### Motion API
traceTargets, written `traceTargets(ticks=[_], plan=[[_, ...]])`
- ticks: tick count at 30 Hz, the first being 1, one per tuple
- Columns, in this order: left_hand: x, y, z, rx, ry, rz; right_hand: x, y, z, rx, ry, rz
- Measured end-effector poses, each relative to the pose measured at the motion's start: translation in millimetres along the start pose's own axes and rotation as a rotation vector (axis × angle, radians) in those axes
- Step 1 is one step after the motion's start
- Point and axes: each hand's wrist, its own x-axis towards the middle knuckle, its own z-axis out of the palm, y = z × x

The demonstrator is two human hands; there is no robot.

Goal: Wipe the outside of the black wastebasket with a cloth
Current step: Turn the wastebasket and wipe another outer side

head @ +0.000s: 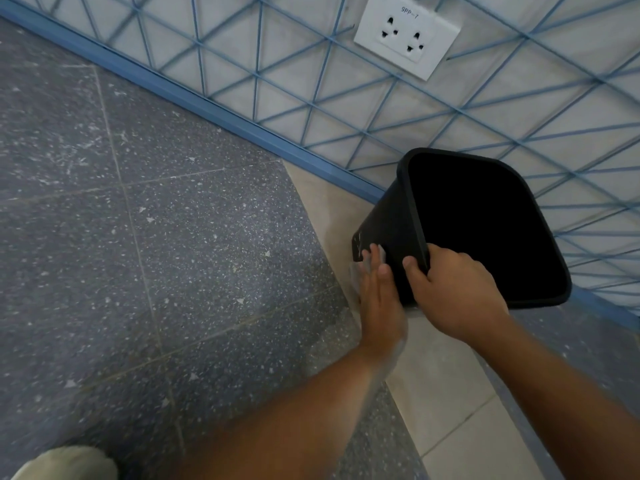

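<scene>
- Head view: a black wastebasket [391,230] is seen at right of centre, tilted, its open mouth turned toward the camera and the wall [346,109].
- Its near rim is gripped by the right hand [453,296], thumb on the outer side, fingers curled inside over the edge.
- A pale cloth [356,271], mostly hidden and blurred, is pressed against the basket's left outer wall by the left hand [379,299], fingers straight and together.
- A white socket [407,36] is mounted on the wall at upper centre-right.
- Speckled grey floor [138,237] fills the left of the frame; a light shoe [65,464] is seen at lower left.
</scene>
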Motion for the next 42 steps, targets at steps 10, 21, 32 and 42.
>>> traceTargets(ticks=[10,21,32,42], plan=[[5.1,-6.4,-8.6,0.058,-0.007,0.026,0.0,-2.3,0.6,-0.016,0.01,-0.026],[9.3,-21.3,-14.6,0.039,0.005,-0.045,-4.8,-2.1,-0.2,-0.021,0.015,-0.029],[8.5,-11.7,-18.9,-0.008,0.028,-0.208,-6.3,2.0,-0.2,-0.004,0.016,-0.03],[4.7,-33.2,-32.6,0.122,-0.053,-0.104,-6.1,4.5,-2.4,-0.005,0.02,-0.006]])
